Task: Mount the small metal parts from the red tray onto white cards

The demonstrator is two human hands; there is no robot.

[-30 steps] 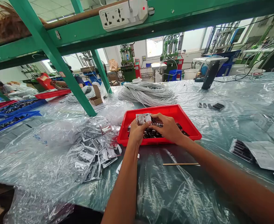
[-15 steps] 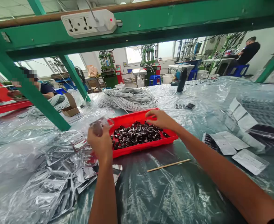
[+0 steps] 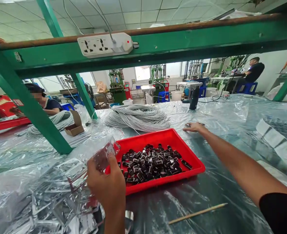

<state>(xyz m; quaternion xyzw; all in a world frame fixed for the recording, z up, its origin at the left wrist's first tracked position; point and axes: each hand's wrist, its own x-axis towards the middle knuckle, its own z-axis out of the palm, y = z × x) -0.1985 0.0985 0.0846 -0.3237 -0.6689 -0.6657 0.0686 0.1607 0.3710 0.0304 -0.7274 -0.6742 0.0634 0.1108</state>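
Note:
My left hand (image 3: 108, 187) is closed round a small clear plastic bag (image 3: 105, 155), held up at the left edge of a red tray (image 3: 194, 161). The tray holds several small dark parts (image 3: 152, 162). My right hand (image 3: 194, 127) reaches far across the table beyond the tray's right corner, its fingers resting on a few small dark pieces on the plastic sheet; what it grips, if anything, is hidden. A heap of small clear bags (image 3: 60, 191) lies below my left hand.
A coil of grey cable (image 3: 137, 117) lies behind the tray. A thin wooden stick (image 3: 197, 213) lies near the front. Green frame posts (image 3: 26, 100) stand at left, with a power strip (image 3: 104, 44) overhead. One person sits at far left, another at far right.
My hands have parted: the left drew back to the left with a bag, the right left the tray and stretched out past its far right corner. The view has tilted up.

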